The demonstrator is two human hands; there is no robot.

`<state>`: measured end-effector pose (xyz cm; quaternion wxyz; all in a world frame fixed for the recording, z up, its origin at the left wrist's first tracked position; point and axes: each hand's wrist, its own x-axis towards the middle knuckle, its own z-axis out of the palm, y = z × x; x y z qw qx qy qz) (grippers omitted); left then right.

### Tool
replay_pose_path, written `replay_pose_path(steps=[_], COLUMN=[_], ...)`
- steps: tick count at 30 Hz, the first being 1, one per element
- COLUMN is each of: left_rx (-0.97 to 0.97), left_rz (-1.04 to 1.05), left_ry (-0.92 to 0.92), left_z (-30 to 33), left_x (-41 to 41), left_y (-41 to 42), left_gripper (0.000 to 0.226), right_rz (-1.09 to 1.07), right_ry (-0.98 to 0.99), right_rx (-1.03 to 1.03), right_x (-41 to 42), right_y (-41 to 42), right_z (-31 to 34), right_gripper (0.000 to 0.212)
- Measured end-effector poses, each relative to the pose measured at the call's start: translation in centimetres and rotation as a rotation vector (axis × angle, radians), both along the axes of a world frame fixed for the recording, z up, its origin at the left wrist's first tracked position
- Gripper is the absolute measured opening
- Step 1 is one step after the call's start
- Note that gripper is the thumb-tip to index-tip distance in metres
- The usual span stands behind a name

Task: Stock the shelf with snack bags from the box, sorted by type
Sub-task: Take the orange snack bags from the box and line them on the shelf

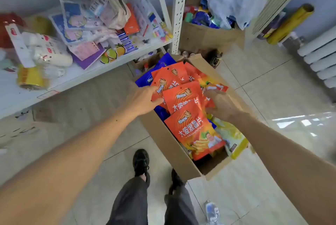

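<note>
An open cardboard box (pixel 169 154) stands on the floor, filled with snack bags. Several orange bags (pixel 192 128) lie fanned on top, with blue bags (pixel 156 68) at the far left and yellow bags (pixel 231 135) at the right. My left hand (pixel 143 100) grips the left edge of the orange stack, thumb on top of a bag. My right hand (pixel 221 104) grips the right side of the same stack, fingers curled round the bags' edges. The white metal shelf (pixel 87 77) is at the left, crowded with stationery and toys.
A second cardboard box (pixel 205 34) with colourful packets and a plastic sack stands behind the shelf post (pixel 179 12). A radiator (pixel 320 57) is at the right. My feet in black shoes (pixel 141 163) stand just before the box on the tiled floor.
</note>
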<state>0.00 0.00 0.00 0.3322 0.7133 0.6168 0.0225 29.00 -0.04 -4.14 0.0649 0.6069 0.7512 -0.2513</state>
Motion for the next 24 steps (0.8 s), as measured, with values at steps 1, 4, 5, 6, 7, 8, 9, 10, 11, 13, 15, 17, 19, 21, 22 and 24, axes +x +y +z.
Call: replay_pose_path(steps=[1,4,5,6,7,8,9,10,11,13,15,17,19,21,22,24], left_rx=[-0.015,-0.016,-0.021,-0.029,-0.042,-0.047,-0.054,-0.058,-0.068,-0.092,-0.085,-0.071,-0.089,-0.130,-0.148,-0.205], left_rz=[0.031,0.076,0.073,0.070,0.070,0.070,0.082,0.102,0.130,0.202,0.257,0.296,0.380,0.509,0.568,0.624], left_ry=[-0.020,-0.034,-0.034,-0.036,-0.036,-0.033,-0.023,-0.017,-0.019,-0.040,-0.044,-0.037,-0.084,-0.185,-0.231,-0.313], left_z=[-0.9,-3.4,-4.6,-5.7,-6.9,-8.1,-9.2,-10.2,-11.0,-12.8,-14.0,-14.8,-15.3,-15.5,-15.5,-15.3], left_x=[0.8,2.4,2.9,3.3,3.6,3.8,3.9,4.1,4.3,4.5,4.7,4.8,4.9,5.0,4.9,4.8], left_y=[0.2,0.7,0.7,0.6,0.7,0.8,1.0,1.2,1.3,1.6,1.9,2.3,2.5,2.6,2.6,2.5], left_gripper=[0.044,0.040,0.040,0.042,0.045,0.048,0.052,0.056,0.060,0.066,0.068,0.073,0.075,0.073,0.069,0.051], right_rz=[0.011,-0.014,-0.016,-0.022,-0.031,-0.052,-0.080,-0.108,-0.130,-0.170,-0.198,-0.212,-0.245,-0.267,-0.266,-0.256], right_ry=[0.024,0.036,0.051,0.053,0.066,0.054,0.056,0.056,0.065,0.089,0.092,0.082,0.115,0.168,0.190,0.219], right_rx=[-0.014,-0.122,-0.133,-0.150,-0.151,-0.152,-0.154,-0.169,-0.173,-0.193,-0.214,-0.217,-0.244,-0.289,-0.307,-0.337], right_x=[0.2,-0.1,-0.1,-0.1,0.1,0.2,0.3,0.3,0.3,0.3,0.4,0.6,0.5,0.6,0.7,0.9], right_y=[0.2,0.5,0.4,0.1,-0.1,-0.3,-0.4,-0.7,-0.9,-1.3,-1.6,-1.5,-1.4,-1.2,-1.2,-1.2], right_z=[-1.1,-2.8,-4.0,-4.8,-6.0,-6.5,-7.5,-8.2,-9.0,-10.2,-11.2,-11.6,-11.8,-11.9,-11.9,-12.0], right_gripper=[0.053,0.047,0.049,0.053,0.056,0.060,0.063,0.066,0.069,0.073,0.072,0.067,0.065,0.059,0.053,0.041])
